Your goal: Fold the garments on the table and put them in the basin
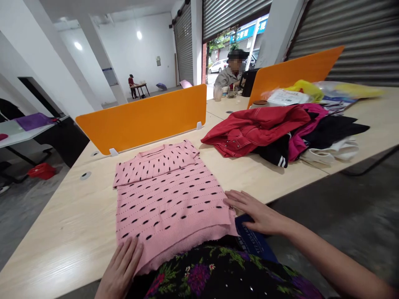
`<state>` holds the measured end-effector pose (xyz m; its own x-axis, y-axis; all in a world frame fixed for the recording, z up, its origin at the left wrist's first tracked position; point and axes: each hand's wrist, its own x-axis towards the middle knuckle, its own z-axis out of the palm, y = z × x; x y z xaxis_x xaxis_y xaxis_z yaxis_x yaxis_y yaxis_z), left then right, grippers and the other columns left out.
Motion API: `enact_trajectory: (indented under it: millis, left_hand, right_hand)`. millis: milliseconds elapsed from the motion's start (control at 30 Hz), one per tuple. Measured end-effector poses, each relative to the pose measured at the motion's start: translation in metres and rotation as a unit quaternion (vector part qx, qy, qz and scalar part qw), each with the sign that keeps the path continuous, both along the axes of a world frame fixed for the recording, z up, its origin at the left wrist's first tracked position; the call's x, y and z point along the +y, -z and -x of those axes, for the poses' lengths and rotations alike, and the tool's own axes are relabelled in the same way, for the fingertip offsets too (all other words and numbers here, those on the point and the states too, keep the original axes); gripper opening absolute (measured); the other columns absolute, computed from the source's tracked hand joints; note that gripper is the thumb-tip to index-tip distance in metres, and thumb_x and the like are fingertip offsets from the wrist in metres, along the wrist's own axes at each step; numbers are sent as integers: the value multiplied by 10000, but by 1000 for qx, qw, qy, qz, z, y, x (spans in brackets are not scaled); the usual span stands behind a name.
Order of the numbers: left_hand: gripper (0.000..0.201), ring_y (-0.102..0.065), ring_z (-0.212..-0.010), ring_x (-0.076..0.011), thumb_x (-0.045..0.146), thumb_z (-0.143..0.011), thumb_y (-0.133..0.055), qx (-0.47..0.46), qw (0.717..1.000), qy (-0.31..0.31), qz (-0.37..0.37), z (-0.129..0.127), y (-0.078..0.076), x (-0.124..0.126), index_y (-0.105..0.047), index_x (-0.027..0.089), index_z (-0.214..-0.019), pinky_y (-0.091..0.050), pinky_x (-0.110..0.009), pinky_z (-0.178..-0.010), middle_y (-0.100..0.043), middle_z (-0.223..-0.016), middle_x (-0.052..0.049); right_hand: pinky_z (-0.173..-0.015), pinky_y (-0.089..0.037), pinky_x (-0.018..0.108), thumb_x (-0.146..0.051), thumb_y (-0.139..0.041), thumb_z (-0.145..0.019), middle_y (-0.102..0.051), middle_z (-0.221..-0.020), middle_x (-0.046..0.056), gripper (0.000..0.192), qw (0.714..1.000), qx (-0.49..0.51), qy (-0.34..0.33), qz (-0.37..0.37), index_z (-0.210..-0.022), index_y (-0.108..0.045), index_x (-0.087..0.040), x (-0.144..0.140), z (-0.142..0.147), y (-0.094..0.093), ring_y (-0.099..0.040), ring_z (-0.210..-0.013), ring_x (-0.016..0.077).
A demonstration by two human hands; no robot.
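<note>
A pink knit sweater (168, 195) with black dashes lies spread on the wooden table, its sleeves folded across the upper part and its neckline away from me. The lower hem hangs slightly over the near edge. My left hand (123, 263) rests flat on the sweater's lower left corner, fingers stretched out. At the lower right side of the sweater, my right hand (254, 211) lies with fingers extended, the fingertips touching its edge. Neither hand grips the fabric.
To the right lies a heap of clothes with a red jacket (252, 128), and plastic bags (307, 91) behind it. Orange dividers (149, 118) stand along the table's middle. A person (232, 70) sits across the table. Something dark blue with print (257, 241) shows below my right hand.
</note>
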<state>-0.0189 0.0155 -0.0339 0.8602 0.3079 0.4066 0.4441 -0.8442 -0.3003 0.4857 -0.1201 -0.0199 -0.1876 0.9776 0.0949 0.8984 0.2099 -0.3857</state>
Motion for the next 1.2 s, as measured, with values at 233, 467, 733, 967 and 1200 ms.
enact_trajectory:
  millis: [233,467,733,967,1200]
  left_hand:
    - [548,-493,-1282,-180,103,-889,-322,-99,981,0,166,-5,-18,14,-482,275,-1384,-443,-303,-1047,-540,-1387,-46]
    - [401,-606,-1139,-231,455,-916,-389,-233,899,-75,363,-12,-51,-15,-700,262,-1079,-485,-319,-988,-680,-1174,-69]
    - [389,-649,-794,-211,563,-794,-538,-322,831,-204,407,-19,-105,-17,-720,227,-866,-534,-260,-652,-716,-855,-31]
    - [491,-621,-912,-201,562,-809,-468,-385,803,-325,317,-70,-143,147,-655,162,-1024,-473,-248,-738,-703,-917,-39]
    - [273,-624,-798,-291,408,-846,-453,-263,782,-484,291,-107,-76,216,-594,190,-761,-446,-360,-694,-677,-787,-129]
  right_hand:
    - [-1127,-189,568,-261,-447,-914,-431,-1474,63,402,996,42,-57,-60,-1285,-591,-319,27,26,11,-289,-1408,258]
    - [-1149,-201,512,-541,-416,-926,-678,-1179,57,419,962,260,-69,33,-1062,-720,-288,28,21,-18,-561,-1193,259]
    - [-733,-497,311,-400,-540,-799,-702,-865,52,311,931,359,-1,67,-898,-720,-167,46,18,-89,-638,-795,217]
    - [-615,-364,245,-428,-548,-807,-554,-679,-11,266,916,282,197,-205,-747,-594,-173,219,25,-100,-505,-687,155]
    - [-625,-319,258,-300,-466,-888,-639,-936,78,214,949,74,289,-105,-827,-625,-172,290,34,-33,-532,-771,168]
